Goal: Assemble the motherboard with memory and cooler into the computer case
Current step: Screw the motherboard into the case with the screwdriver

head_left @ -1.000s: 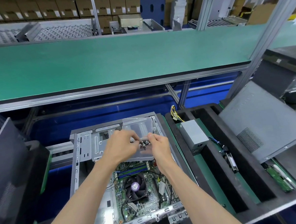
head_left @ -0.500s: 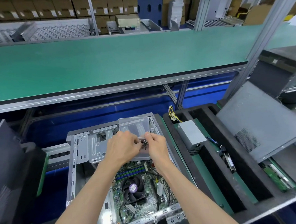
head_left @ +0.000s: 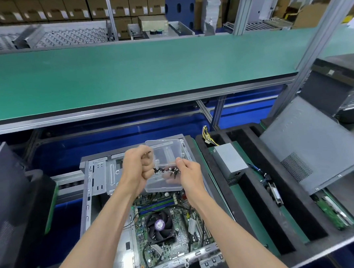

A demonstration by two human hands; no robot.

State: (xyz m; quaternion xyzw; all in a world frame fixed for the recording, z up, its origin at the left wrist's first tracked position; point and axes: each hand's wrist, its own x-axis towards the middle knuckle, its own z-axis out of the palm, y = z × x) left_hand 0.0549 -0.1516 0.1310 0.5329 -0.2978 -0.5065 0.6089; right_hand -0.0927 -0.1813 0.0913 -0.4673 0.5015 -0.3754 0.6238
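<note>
Screws (head_left: 166, 172) lie loose in a light, flexible clear tray (head_left: 166, 155) at 12 o'clock above the motherboard (head_left: 167, 224). Right hand (head_left: 190, 173) pinches its rim; left hand (head_left: 137, 168) is curled, contents unseen. They look small, slippery; pinch singly.

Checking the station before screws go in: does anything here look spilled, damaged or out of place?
Nothing stands out. The screws sit inside the clear plastic box, held over the computer case by the right hand. The motherboard lies flat, its cooler square.
</note>
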